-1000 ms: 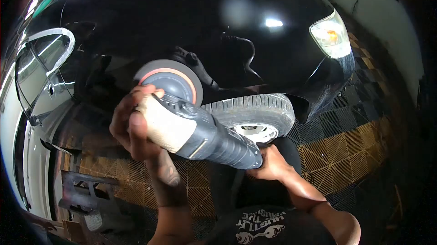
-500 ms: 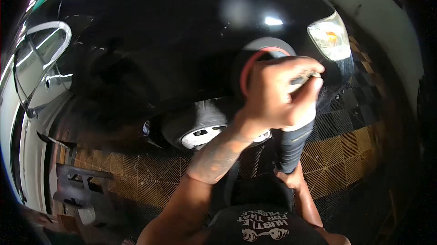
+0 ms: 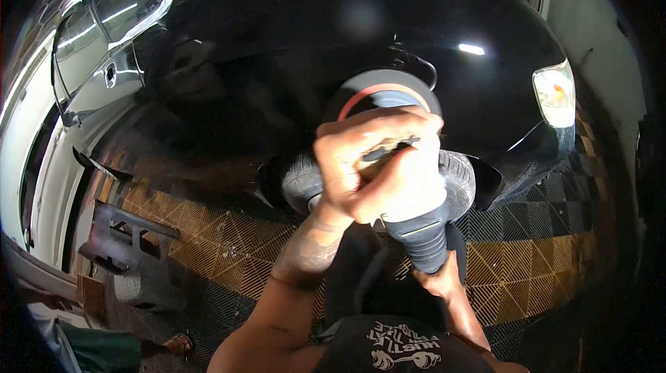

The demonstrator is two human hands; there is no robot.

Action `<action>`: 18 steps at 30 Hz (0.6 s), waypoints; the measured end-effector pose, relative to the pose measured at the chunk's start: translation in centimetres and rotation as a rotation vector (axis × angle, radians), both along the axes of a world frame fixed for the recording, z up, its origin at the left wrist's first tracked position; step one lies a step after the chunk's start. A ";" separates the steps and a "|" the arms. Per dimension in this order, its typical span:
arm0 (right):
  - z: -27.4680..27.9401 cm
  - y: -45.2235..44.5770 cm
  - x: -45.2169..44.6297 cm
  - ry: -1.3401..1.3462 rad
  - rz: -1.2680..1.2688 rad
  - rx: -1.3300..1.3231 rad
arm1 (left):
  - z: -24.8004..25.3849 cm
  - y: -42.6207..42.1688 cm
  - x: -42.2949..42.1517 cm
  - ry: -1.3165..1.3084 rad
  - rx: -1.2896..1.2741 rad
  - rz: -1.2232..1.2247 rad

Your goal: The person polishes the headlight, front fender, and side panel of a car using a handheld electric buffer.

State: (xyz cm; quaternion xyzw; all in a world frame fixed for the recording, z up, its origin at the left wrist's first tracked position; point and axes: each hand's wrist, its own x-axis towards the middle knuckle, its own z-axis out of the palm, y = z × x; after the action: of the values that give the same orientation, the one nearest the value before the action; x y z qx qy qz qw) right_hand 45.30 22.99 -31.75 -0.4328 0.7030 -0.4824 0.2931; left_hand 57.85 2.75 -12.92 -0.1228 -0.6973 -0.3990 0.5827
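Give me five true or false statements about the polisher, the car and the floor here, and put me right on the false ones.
1. The left hand grips the front part of the polisher, close to the pad. True.
2. The right hand rests on the car's headlight. False: it holds the rear end of the polisher.
3. The pad is at the car's glossy black bodywork. True.
4. The floor is one plain colour. False: it has tan and dark ribbed tiles.
5. The headlight is covered by the polisher. False: it is in plain view, off to the right of the pad.
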 end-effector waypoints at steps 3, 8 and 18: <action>0.1 -1.8 0.7 0.064 0.159 0.086 | -0.7 -1.9 3.1 0.018 -0.024 0.083; 1.3 -4.4 2.7 0.155 0.191 0.077 | -2.9 -3.5 7.0 0.199 0.077 0.287; -0.7 -7.8 3.7 0.486 0.352 0.075 | -8.1 -6.6 13.1 0.418 -0.412 0.614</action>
State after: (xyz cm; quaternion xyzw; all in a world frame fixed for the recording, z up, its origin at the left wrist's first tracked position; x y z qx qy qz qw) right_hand 49.03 15.15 -32.49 -0.6395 0.6842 -0.2800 0.2109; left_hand 70.91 -3.87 -21.00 -0.1014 -0.6334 -0.0258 0.7667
